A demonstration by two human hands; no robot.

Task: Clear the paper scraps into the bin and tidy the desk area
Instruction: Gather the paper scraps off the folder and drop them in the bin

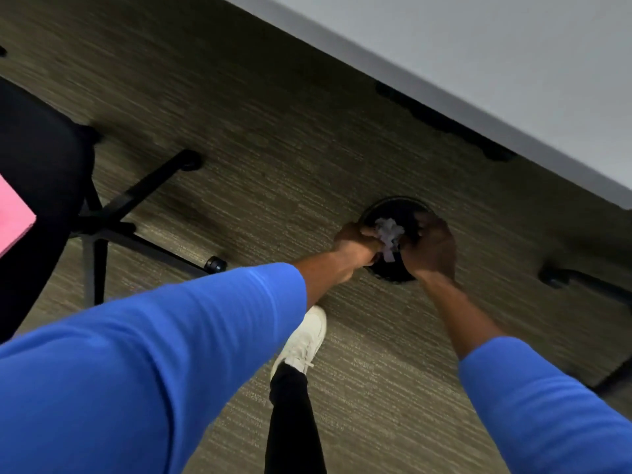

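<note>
Cupping paper scraps [388, 237] | both hands' fingers closed round them | over black bin [398, 206]

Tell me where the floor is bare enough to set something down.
Bare carpet lies between the black office chair base and the round black bin. It is crowded at the bin, where the left hand, right hand and pale paper scraps meet.

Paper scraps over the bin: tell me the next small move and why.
Probably open both hands and let the paper scraps drop. The left hand and right hand are cupped around the pale bundle directly above the round black bin on the carpet, so releasing should land them inside.
</note>
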